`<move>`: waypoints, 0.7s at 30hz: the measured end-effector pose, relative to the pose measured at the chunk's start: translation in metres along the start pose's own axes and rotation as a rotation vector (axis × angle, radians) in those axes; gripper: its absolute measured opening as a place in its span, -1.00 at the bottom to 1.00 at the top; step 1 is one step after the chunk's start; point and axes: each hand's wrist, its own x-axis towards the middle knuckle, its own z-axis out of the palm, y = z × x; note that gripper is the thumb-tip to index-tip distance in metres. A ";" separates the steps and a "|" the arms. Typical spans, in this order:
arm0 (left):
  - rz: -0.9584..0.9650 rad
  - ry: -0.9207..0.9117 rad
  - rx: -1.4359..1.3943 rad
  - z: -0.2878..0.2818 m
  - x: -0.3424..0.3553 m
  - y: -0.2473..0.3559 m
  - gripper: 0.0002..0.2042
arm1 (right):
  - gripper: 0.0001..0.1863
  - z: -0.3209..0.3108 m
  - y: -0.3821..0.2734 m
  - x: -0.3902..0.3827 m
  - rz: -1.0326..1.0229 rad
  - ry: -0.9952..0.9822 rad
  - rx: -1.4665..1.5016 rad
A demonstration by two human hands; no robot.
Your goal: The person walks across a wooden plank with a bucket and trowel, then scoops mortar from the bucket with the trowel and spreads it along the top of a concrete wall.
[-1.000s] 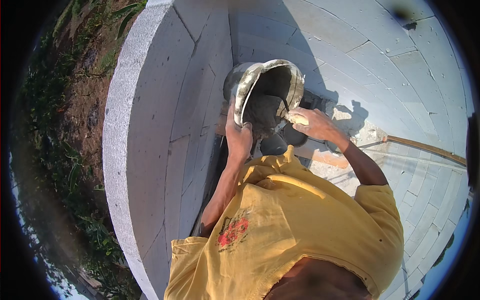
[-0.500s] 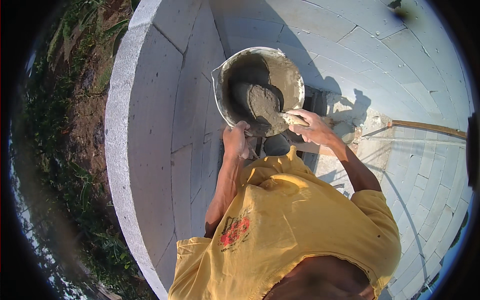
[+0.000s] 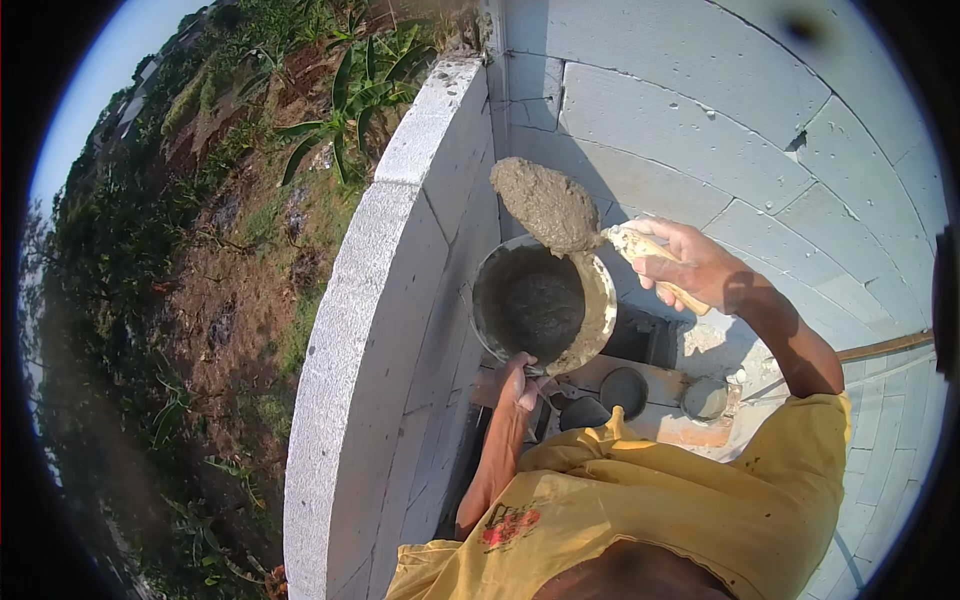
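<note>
The left hand (image 3: 518, 385) pinches the bucket's (image 3: 597, 322) near rim; the right hand (image 3: 697, 268) wraps the trowel's (image 3: 633, 248) handle, its mortar (image 3: 545, 205) heaped above the bucket's far side — likely heavy, wet, soft, steadiest gripped there and kept level.

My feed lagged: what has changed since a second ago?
The right hand has lifted the trowel, heaped with mortar, up out of the bucket, whose mouth now shows more fully. Nothing was let go: the left hand still holds the bucket, the right the trowel.
</note>
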 end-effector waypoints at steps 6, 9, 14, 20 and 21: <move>0.051 0.149 -0.010 0.012 -0.004 0.013 -0.76 | -0.43 -0.047 -0.106 0.077 -0.307 0.023 0.003; 0.099 0.170 -0.046 0.012 -0.010 0.015 -0.76 | -0.53 -0.055 -0.146 0.133 -0.446 -0.044 0.176; 0.109 0.281 -0.028 0.003 -0.006 0.013 -0.74 | -0.72 -0.059 -0.170 0.253 -0.441 -0.206 0.686; 0.059 0.288 -0.014 -0.003 -0.009 0.011 -0.74 | -0.83 -0.068 -0.138 0.350 -0.242 -0.334 1.335; 0.061 0.296 -0.045 -0.008 -0.006 0.009 -0.74 | -0.83 -0.068 -0.132 0.349 -0.275 -0.348 1.342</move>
